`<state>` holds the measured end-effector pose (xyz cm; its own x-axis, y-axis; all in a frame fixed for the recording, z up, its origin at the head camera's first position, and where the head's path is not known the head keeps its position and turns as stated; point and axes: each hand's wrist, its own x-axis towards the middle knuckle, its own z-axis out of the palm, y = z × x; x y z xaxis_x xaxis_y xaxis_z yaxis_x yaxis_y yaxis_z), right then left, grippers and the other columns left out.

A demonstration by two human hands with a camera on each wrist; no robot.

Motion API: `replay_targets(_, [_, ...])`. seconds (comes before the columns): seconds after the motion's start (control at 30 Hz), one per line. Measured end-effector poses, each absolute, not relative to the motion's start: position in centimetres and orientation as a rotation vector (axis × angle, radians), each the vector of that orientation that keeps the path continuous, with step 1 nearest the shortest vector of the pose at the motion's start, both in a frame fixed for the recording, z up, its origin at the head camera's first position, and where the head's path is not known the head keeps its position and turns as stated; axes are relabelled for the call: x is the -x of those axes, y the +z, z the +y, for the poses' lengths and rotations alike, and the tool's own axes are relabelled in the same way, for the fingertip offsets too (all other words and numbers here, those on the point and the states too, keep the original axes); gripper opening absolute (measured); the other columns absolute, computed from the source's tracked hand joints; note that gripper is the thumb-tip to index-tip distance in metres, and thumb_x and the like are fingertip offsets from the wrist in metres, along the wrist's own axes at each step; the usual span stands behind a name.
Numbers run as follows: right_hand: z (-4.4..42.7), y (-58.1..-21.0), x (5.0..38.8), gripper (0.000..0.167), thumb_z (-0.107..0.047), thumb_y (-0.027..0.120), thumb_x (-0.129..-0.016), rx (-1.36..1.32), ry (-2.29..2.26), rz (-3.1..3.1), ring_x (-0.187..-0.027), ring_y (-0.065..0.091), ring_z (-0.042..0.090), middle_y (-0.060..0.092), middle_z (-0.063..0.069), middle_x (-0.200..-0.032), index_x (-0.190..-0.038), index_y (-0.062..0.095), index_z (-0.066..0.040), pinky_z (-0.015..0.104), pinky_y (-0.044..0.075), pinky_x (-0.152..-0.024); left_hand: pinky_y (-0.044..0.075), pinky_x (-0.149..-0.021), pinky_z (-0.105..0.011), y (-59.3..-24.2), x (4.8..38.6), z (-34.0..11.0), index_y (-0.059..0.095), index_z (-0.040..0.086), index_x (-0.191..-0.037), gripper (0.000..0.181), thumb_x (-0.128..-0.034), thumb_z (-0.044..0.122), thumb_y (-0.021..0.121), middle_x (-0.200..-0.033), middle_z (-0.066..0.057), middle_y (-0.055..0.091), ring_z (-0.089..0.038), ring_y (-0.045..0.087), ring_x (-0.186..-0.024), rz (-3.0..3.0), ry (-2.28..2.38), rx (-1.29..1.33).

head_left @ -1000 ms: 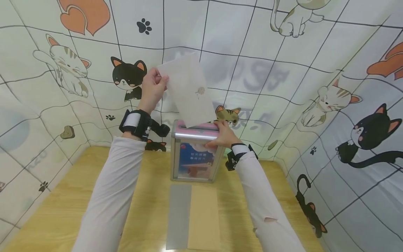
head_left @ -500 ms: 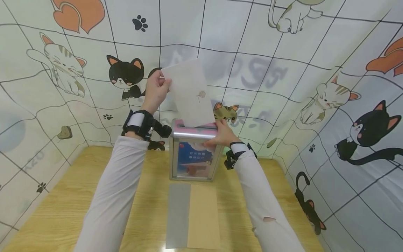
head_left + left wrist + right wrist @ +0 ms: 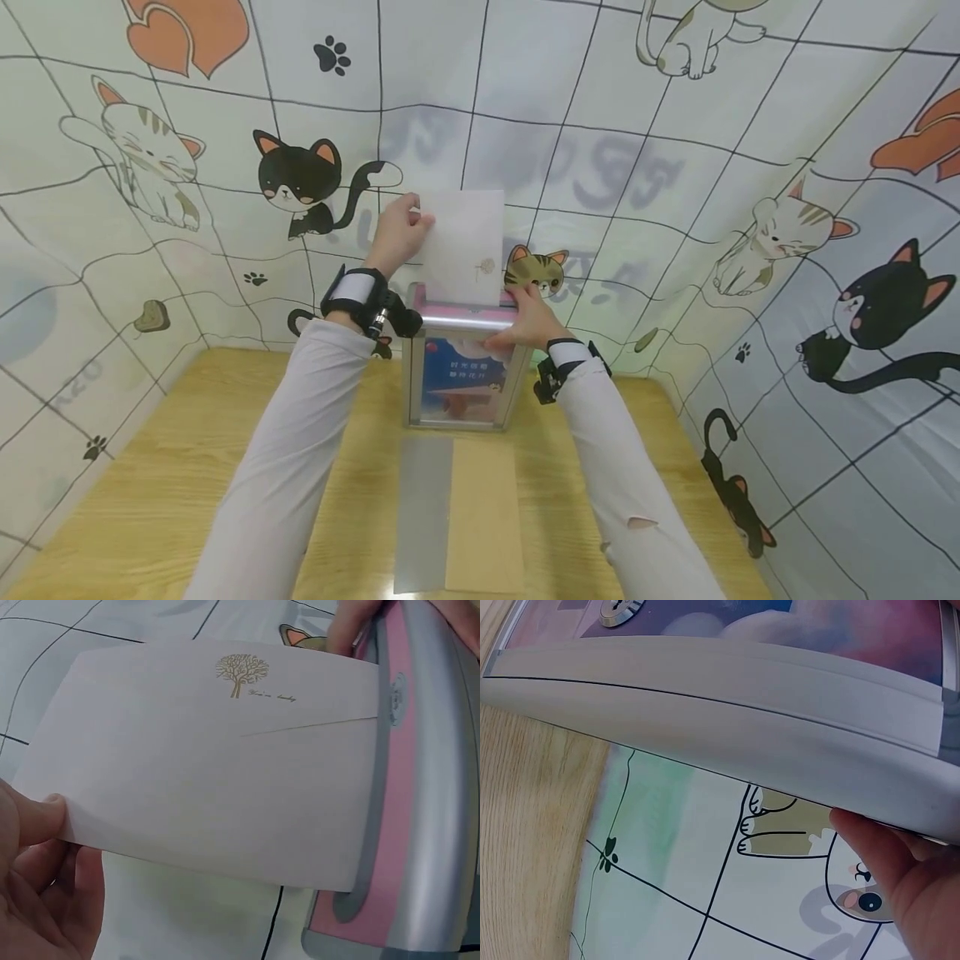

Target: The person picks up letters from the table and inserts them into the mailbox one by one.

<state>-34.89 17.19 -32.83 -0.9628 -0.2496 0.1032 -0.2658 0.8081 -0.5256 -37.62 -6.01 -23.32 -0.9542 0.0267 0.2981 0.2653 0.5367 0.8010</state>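
Observation:
My left hand [image 3: 397, 236] pinches the upper left edge of a white envelope [image 3: 459, 246] between thumb and fingers. Its lower end sits in the slot of a ballot box [image 3: 465, 379] with a pink and silver top. In the left wrist view the envelope [image 3: 172, 772] bears a gold tree print, and its end meets the slot's grey rim [image 3: 369, 817]. My right hand [image 3: 534, 321] grips the box's upper right corner. The right wrist view shows my thumb and fingers [image 3: 874, 847] against the box's silver edge [image 3: 705, 724].
On the wooden table [image 3: 600, 517] in front of the box lie a grey strip [image 3: 423, 517] and a tan sheet [image 3: 483, 517], side by side. White cloth [image 3: 585, 75] printed with cats and grid lines surrounds the table at the back and sides.
My left hand has moved down and right, lowering the envelope. The envelope was tilted above the box top and now stands nearly upright in the slot. My right hand stays on the box.

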Motion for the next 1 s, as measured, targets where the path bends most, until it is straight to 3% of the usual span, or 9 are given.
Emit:
replay_targets(0.03, [17.1,-32.9,34.9,0.107,-0.039,0.084,-0.051,-0.420,0.871,-2.961,-0.101,0.044,0.026,0.033,0.011,-0.124,-0.140,0.031,-0.013,0.040,0.043,-0.088,0.046,-0.076,-0.032,-23.6,37.7,-5.8,0.047,0.003,-0.117,0.028,-0.0938,0.019,0.048,-0.115,-0.016,0.058,-0.023,0.056,-0.099,-2.549,-1.373,0.243])
replay_targets(0.13, [17.0,-32.9,34.9,0.106,-0.039,0.084,-0.052,-0.425,0.878,-2.967,-0.102,0.044,0.026,0.032,0.011,-0.125,-0.140,0.031,-0.013,0.040,0.043,-0.088,0.048,-0.081,-0.036,-24.4,37.9,-5.1,0.047,0.003,-0.123,0.032,-0.0943,0.018,0.047,-0.119,-0.017,0.056,-0.026,0.056,-0.105,-2.591,-1.357,0.250])
replay_targets(0.6, [17.3,-32.8,35.1,0.104,-0.040,0.084,-0.053,-0.423,0.880,-2.968,-0.101,0.045,0.027,0.030,0.011,-0.129,-0.139,0.032,-0.013,0.041,0.043,-0.088,0.046,-0.074,-0.034,-26.4,38.4,-4.6,0.050,0.000,-0.105,0.018,-0.0924,0.013,0.048,-0.110,-0.017,0.059,-0.027,0.057,-0.094,-2.594,-1.351,0.290])
replay_targets(0.83, [17.2,-33.2,35.2,0.105,-0.042,0.083,-0.053,-0.442,0.834,-2.972,-0.101,0.046,0.027,0.031,0.011,-0.129,-0.140,0.030,-0.014,0.040,0.043,-0.087,0.046,-0.088,-0.039,-25.2,38.8,-5.0,0.046,-0.001,-0.120,0.031,-0.0935,0.016,0.047,-0.123,-0.019,0.052,-0.029,0.052,-0.112,-2.587,-1.430,0.214])
replay_targets(1.0, [17.3,-32.9,35.1,0.103,-0.041,0.083,-0.053,-0.439,0.849,-2.966,-0.100,0.045,0.026,0.032,0.010,-0.128,-0.138,0.033,-0.014,0.041,0.043,-0.086,0.044,-0.091,-0.040,-26.3,38.9,-4.3,0.046,-0.002,-0.123,0.035,-0.0920,0.014,0.049,-0.125,-0.020,0.051,-0.031,0.050,-0.113,-2.635,-1.366,0.283])
